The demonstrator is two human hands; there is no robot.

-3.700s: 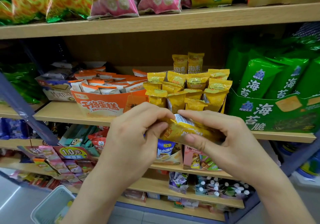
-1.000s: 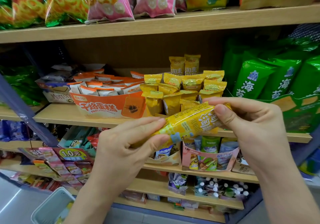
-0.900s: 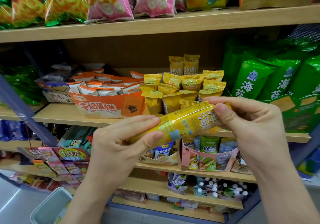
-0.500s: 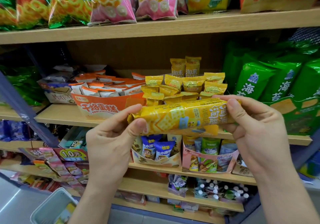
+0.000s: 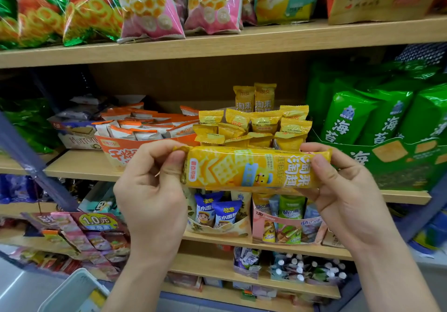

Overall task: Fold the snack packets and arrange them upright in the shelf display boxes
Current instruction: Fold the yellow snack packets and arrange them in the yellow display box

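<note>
Your left hand (image 5: 150, 190) and right hand (image 5: 343, 190) are both clamped on one long yellow packet (image 5: 251, 169), one at each end, so the two hands stand apart with the packet stretched between them. You pinch its left crimped end between thumb and forefinger; at the right end your thumb lies across the printed front while the other fingers curl behind and under it. You hold the packet lying sideways, roughly level, its printed face turned toward you, in the air in front of the middle wooden shelf (image 5: 79, 164). Just behind it, partly hidden by it, a cluster of small yellow packets (image 5: 254, 125) stands upright on that shelf. Left of those sits an orange display box (image 5: 121, 152) filled with white-and-orange packets. To the right, tall green bags (image 5: 377, 116) stand in a green display box (image 5: 399, 166). On the shelf above you, pink bags (image 5: 150, 4) sit beside green-and-orange ones. Below the packet, blue packets (image 5: 217, 212) stand in a pale box, with a pink display box (image 5: 285, 232) just beside it. A yellow price tag (image 5: 95, 221) hangs lower left, and a white basket (image 5: 72, 292) shows at the bottom left corner.
</note>
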